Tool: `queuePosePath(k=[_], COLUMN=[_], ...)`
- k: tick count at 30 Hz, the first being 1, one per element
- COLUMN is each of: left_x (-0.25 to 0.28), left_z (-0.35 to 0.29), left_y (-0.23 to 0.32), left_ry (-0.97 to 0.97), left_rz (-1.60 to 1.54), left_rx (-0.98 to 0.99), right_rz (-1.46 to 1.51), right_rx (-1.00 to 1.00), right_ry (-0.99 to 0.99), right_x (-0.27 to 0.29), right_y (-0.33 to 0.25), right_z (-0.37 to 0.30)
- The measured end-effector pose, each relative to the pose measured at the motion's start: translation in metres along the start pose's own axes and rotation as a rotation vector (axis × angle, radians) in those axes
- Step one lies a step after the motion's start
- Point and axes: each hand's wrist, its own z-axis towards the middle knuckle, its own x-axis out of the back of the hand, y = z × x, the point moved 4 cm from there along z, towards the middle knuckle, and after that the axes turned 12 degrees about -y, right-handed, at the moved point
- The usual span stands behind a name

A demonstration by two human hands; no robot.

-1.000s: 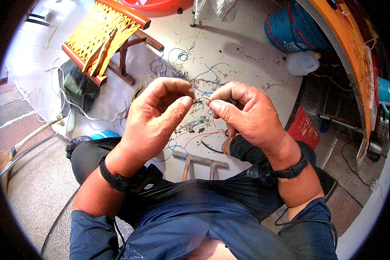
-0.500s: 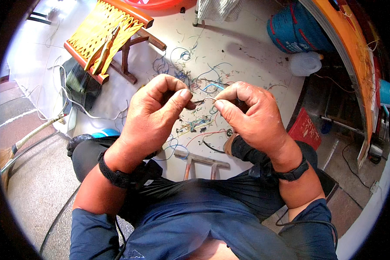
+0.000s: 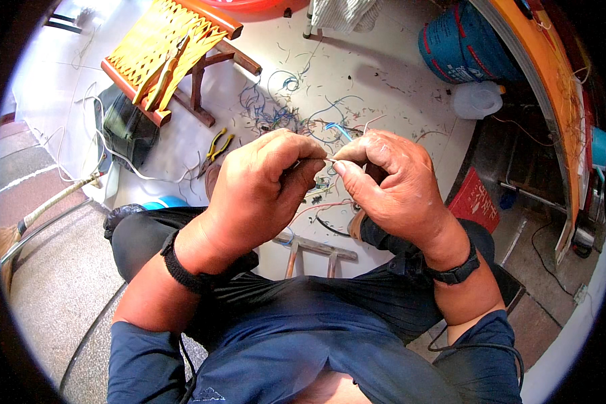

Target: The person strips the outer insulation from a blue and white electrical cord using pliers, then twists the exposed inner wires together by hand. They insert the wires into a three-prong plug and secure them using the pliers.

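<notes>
Head view: thin wire (image 3: 328,159) held between left hand (image 3: 266,182) and right hand (image 3: 396,180).
The hands stood just beside each other over the pale floor (image 3: 400,91), which ran on past the fingertips, strewn with scraps (image 3: 269,111). On the left, the stool (image 3: 156,40) stood well apart from the left hand, while the yellow-handled pliers (image 3: 217,147) lay nearer to it on the floor. On the right, the bucket (image 3: 459,47), the jug (image 3: 477,101) and the orange board (image 3: 555,91) bounded the space, well apart from the right hand. Each hand had thumb and forefinger closed in a pinch on the wire, which spanned the narrow gap between the tips. A blue wire (image 3: 339,128) rose behind the right forefinger; whether it joined the thin wire could not be told.
</notes>
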Motion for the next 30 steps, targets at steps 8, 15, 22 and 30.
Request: queuePosePath(k=[8, 15, 22, 30], left_x=[-0.006, -0.009, -0.007, -0.010], left_z=[-0.005, -0.006, -0.009, -0.009], left_y=[-0.009, -0.002, -0.002, -0.004], left_ry=[-0.229, -0.355, -0.296, -0.159], left_rz=[-0.605, -1.036, -1.043, -0.919], left_rx=[0.375, 0.478, 0.467, 0.350], right_rz=[-0.016, 0.085, 0.081, -0.083], right_rx=[0.016, -0.041, -0.038, 0.164], right_ry=[0.058, 0.069, 0.055, 0.059], right_x=[0.001, 0.000, 0.001, -0.004], right_y=[0.000, 0.005, -0.005, -0.011], right_z=[-0.001, -0.001, 0.001, -0.002])
